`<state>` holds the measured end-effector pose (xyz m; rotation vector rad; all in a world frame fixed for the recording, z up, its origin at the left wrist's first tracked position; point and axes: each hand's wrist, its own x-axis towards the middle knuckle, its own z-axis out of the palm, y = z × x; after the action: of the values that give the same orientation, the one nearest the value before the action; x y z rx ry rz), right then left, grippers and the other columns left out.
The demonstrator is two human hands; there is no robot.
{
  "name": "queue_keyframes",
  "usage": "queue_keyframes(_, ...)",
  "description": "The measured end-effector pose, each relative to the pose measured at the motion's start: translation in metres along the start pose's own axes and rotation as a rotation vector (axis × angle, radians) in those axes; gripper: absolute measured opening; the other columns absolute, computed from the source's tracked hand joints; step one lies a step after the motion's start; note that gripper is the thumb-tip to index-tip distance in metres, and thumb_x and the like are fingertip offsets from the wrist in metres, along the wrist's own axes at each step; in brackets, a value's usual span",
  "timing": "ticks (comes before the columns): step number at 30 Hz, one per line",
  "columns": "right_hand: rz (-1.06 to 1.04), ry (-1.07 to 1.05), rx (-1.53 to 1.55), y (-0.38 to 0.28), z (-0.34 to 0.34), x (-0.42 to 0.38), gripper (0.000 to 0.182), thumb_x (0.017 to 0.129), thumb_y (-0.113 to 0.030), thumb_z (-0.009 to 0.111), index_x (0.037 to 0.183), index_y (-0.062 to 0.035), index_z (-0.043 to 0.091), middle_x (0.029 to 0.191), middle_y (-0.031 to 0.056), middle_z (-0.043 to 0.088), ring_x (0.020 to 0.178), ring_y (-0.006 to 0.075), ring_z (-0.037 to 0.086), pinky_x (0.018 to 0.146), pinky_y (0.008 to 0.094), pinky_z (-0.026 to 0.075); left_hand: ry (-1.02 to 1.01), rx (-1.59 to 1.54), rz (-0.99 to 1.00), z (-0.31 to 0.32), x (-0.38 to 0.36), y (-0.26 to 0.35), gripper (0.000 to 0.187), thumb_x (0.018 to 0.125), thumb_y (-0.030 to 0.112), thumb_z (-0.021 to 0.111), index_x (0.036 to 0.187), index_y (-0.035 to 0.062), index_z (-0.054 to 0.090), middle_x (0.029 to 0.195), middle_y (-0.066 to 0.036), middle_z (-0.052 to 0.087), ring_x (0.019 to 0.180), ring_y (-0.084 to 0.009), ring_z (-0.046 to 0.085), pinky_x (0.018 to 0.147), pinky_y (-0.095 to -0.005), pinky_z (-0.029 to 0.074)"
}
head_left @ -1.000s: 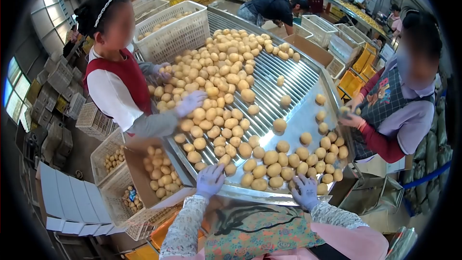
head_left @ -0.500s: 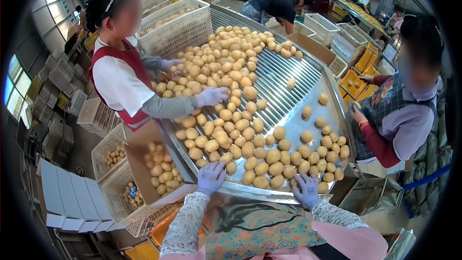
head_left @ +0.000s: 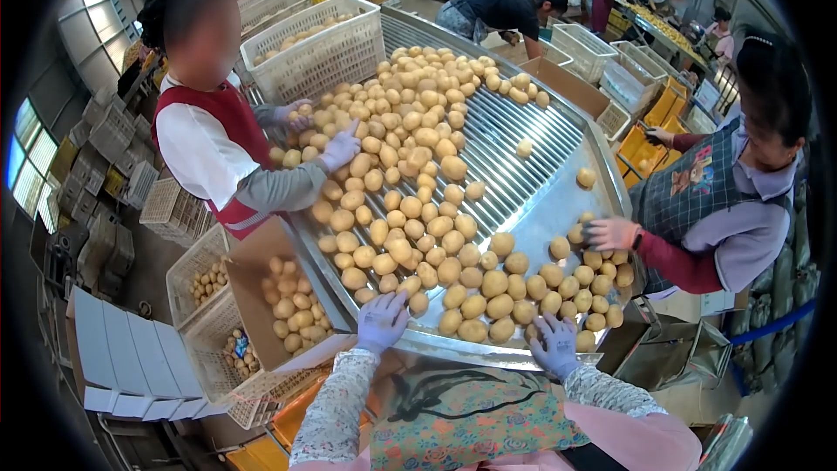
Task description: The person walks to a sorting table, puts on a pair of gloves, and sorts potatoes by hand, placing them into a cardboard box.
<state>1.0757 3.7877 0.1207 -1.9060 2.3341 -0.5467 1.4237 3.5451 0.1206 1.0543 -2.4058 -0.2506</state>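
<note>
Potatoes [head_left: 472,330] lie in a broad spread across a metal sorting table [head_left: 558,170]. My left hand [head_left: 382,321], in a pale lavender glove, rests on the near edge of that table. Its fingers are stretched out and its fingertips lie beside a few potatoes. Farther right, my right hand [head_left: 555,344], gloved the same way, is also at the near edge, fingers spread against the closest potatoes. Neither hand grips anything that I can see.
On the left a co-worker's gloved hand [head_left: 340,147] is among the potatoes; on the right another co-worker's hand [head_left: 613,234] touches some. A cardboard box [head_left: 261,249] of potatoes stands at lower left. A white crate [head_left: 327,57] sits at the back left.
The left co-worker's near hand has moved back and left across the pile. The right co-worker's hand has come down onto the potatoes, shifting a few. My hands have stayed in place.
</note>
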Motion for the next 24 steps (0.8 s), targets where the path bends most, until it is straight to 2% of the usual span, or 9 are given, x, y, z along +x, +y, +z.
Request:
queue_keyframes(5, -0.005, 0.041, -0.034, -0.001, 0.002, -0.001, 0.054, 0.083, -0.036, 0.066, 0.132, -0.0151, 0.058, 0.131, 0.0155, 0.057, 0.120, 0.0318, 0.053, 0.109, 0.0543, 0.031, -0.041, -0.065, -0.017, -0.003, 0.002, 0.002, 0.043, 0.084, 0.024, 0.064, 0.125, 0.0113, 0.063, 0.114, -0.008, 0.066, 0.104, -0.0289, 0.063, 0.089, -0.0439, 0.049)
queue_keyframes(8, 0.012, 0.009, 0.012, -0.002, -0.003, 0.001, 0.053, 0.083, -0.037, 0.065, 0.131, -0.0152, 0.058, 0.131, 0.0148, 0.056, 0.119, 0.0313, 0.053, 0.109, 0.0544, 0.030, 0.072, 0.052, 0.039, -0.004, 0.002, 0.007, 0.050, 0.081, 0.026, 0.065, 0.128, 0.0072, 0.061, 0.122, -0.014, 0.062, 0.113, -0.0356, 0.058, 0.097, -0.0485, 0.045)
queue_keyframes(10, 0.006, -0.006, 0.010, -0.004, -0.005, 0.001, 0.054, 0.083, -0.037, 0.065, 0.131, -0.0154, 0.058, 0.131, 0.0143, 0.056, 0.119, 0.0310, 0.053, 0.109, 0.0545, 0.030, 0.141, 0.197, -0.096, -0.008, 0.001, 0.011, 0.062, 0.078, 0.032, 0.067, 0.133, 0.0050, 0.056, 0.134, -0.022, 0.053, 0.124, -0.0443, 0.047, 0.104, -0.0565, 0.037)
queue_keyframes(11, 0.011, -0.020, 0.020, -0.004, -0.006, 0.001, 0.053, 0.083, -0.038, 0.065, 0.131, -0.0151, 0.058, 0.132, 0.0146, 0.056, 0.120, 0.0315, 0.053, 0.109, 0.0545, 0.030, 0.046, 0.187, -0.199, 0.002, -0.003, 0.003, 0.075, 0.078, 0.041, 0.067, 0.141, 0.0049, 0.049, 0.145, -0.027, 0.042, 0.136, -0.0498, 0.034, 0.112, -0.0616, 0.025)
queue_keyframes(12, 0.011, -0.018, 0.023, -0.004, -0.007, 0.000, 0.053, 0.083, -0.038, 0.065, 0.131, -0.0151, 0.058, 0.132, 0.0146, 0.056, 0.120, 0.0315, 0.053, 0.109, 0.0545, 0.030, 0.047, 0.190, -0.197, 0.003, 0.000, 0.004, 0.075, 0.078, 0.041, 0.067, 0.141, 0.0049, 0.049, 0.145, -0.027, 0.042, 0.136, -0.0498, 0.034, 0.112, -0.0616, 0.025)
queue_keyframes(15, 0.013, 0.002, 0.017, -0.002, 0.000, -0.002, 0.053, 0.083, -0.034, 0.066, 0.131, -0.0140, 0.057, 0.133, 0.0170, 0.054, 0.119, 0.0336, 0.052, 0.110, 0.0555, 0.030, -0.206, 0.335, -0.365, 0.003, 0.005, 0.006, 0.087, 0.084, 0.058, 0.060, 0.152, 0.0080, 0.037, 0.154, -0.026, 0.034, 0.145, -0.0510, 0.022, 0.118, -0.0625, 0.010)
queue_keyframes(20, 0.012, -0.008, 0.027, 0.001, 0.004, -0.001, 0.054, 0.082, -0.032, 0.067, 0.131, -0.0119, 0.057, 0.133, 0.0183, 0.054, 0.119, 0.0366, 0.051, 0.109, 0.0576, 0.030, -0.310, 0.200, -0.415, 0.017, 0.024, 0.025, 0.087, 0.088, 0.064, 0.051, 0.151, 0.0056, 0.036, 0.154, -0.032, 0.030, 0.143, -0.0517, 0.024, 0.117, -0.0640, 0.008)
queue_keyframes(22, 0.011, -0.046, 0.041, 0.000, 0.006, 0.003, 0.059, 0.080, -0.034, 0.069, 0.133, -0.0111, 0.056, 0.138, 0.0199, 0.050, 0.122, 0.0392, 0.048, 0.109, 0.0581, 0.029, -0.123, 0.128, -0.413, 0.047, 0.024, 0.043, 0.086, 0.089, 0.063, 0.050, 0.150, 0.0042, 0.038, 0.153, -0.035, 0.028, 0.141, -0.0564, 0.023, 0.115, -0.0660, 0.008)
queue_keyframes(24, 0.079, -0.003, -0.023, -0.016, 0.007, 0.011, 0.067, 0.078, -0.039, 0.072, 0.136, -0.0121, 0.054, 0.143, 0.0218, 0.043, 0.125, 0.0427, 0.043, 0.109, 0.0591, 0.028, -0.312, 0.235, -0.419, 0.054, 0.032, 0.067, 0.086, 0.090, 0.063, 0.048, 0.154, 0.0074, 0.032, 0.155, -0.027, 0.030, 0.141, -0.0597, 0.018, 0.115, -0.0651, 0.007)
